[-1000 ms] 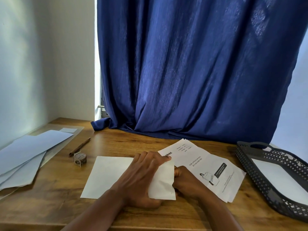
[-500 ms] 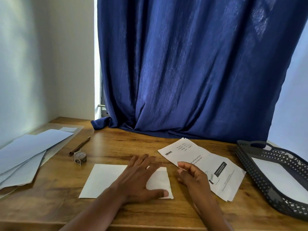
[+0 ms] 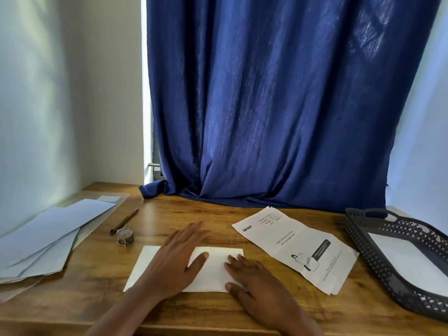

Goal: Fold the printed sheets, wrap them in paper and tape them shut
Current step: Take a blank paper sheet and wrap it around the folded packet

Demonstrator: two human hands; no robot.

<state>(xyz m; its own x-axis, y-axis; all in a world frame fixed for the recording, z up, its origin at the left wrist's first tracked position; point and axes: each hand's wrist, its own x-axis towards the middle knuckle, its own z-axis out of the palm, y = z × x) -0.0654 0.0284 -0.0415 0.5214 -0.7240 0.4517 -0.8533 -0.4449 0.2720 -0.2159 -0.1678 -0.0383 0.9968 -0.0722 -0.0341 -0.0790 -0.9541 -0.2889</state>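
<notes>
While both hands (left (image 3: 175, 263), right (image 3: 252, 282)) press flat, the folded paper (image 3: 215, 270) lies lengthwise left-right.

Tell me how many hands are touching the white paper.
2. The left hand lies flat across the white paper, and the right hand presses its right end.

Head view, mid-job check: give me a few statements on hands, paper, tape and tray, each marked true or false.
1. Both hands, left hand and right hand, rest flat on the white folded paper. True.
2. The tape roll sits inside the tray. False: it lies on the table beside the pencil.
3. The printed sheets lie right of the folded paper. True.
4. The right hand grips the pencil. False: it lies untouched.
</notes>
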